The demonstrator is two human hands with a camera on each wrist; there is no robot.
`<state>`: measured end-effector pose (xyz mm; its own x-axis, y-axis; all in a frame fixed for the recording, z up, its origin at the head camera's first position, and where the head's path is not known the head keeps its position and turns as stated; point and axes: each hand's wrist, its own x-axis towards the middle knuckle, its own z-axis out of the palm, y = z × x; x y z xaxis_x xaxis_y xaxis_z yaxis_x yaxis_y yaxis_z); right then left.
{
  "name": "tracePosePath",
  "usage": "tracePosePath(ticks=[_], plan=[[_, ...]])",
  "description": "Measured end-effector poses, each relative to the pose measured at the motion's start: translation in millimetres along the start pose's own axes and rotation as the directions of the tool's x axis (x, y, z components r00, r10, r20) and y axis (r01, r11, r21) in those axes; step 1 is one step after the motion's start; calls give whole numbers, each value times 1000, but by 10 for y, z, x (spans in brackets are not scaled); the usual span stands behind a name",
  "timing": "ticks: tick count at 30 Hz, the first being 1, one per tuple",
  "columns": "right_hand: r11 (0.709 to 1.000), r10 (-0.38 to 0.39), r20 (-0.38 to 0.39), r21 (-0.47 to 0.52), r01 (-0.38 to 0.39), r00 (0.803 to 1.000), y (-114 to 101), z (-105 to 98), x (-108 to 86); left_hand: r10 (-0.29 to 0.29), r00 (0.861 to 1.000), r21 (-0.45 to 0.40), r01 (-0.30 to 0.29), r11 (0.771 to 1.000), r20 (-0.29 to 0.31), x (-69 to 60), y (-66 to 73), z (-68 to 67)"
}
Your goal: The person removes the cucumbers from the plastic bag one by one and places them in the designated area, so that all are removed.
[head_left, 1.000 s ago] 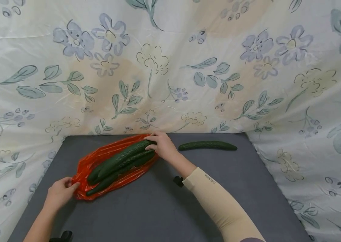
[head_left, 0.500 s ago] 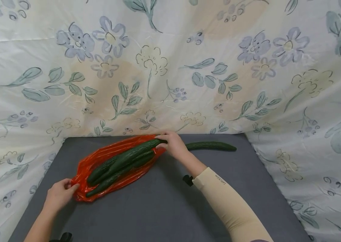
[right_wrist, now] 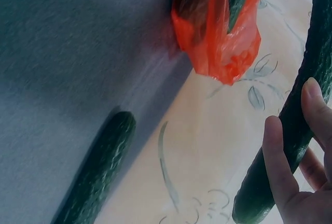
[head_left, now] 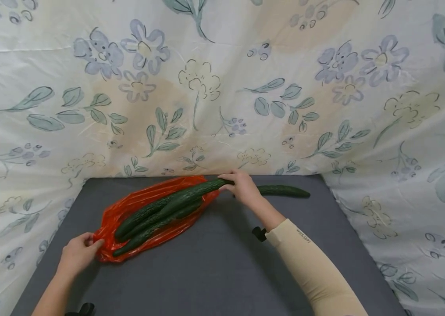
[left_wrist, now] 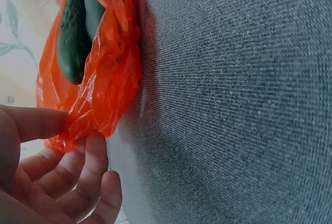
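A red plastic bag (head_left: 117,208) lies spread on the left of the table, its upper side showing several dark green cucumbers (head_left: 139,239). With thumb and fingers my left hand (head_left: 77,254) pinches the bag's near left end, as the left wrist view confirms. Around the far right end of one cucumber (right_wrist: 294,138) curl the fingers of my right hand (head_left: 243,188). That cucumber slants over the others and sticks out past the bag's right end; its lower left part is among them. Partly behind my right hand, a separate cucumber (head_left: 285,191) lies on the table.
The grey cloth-covered table (head_left: 190,281) ends at a hanging floral curtain (head_left: 222,87) at the back, with more of it on both sides. A light sleeve (head_left: 309,263) covers my right forearm, and a small black wrist camera (head_left: 259,233) sits under that wrist.
My right hand has moved right, drawing one cucumber partly out past the bag's right end. The left hand stays pinching the bag. The separate cucumber is now partly covered by my right hand.
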<state>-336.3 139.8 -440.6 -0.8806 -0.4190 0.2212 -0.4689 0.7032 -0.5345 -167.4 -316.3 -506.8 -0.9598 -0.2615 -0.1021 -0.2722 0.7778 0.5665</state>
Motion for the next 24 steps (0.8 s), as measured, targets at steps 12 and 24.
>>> tracePosePath(ticks=[12,24], plan=[[1000,-9,-22,-27,8,1000,174,-151,-128,-6,1000,-9,6,1000,-6,4,-12,29],[998,46,-62,-32,-48,997,361,-182,-284,-12,1000,-2,12,1000,0,4,-35,45]])
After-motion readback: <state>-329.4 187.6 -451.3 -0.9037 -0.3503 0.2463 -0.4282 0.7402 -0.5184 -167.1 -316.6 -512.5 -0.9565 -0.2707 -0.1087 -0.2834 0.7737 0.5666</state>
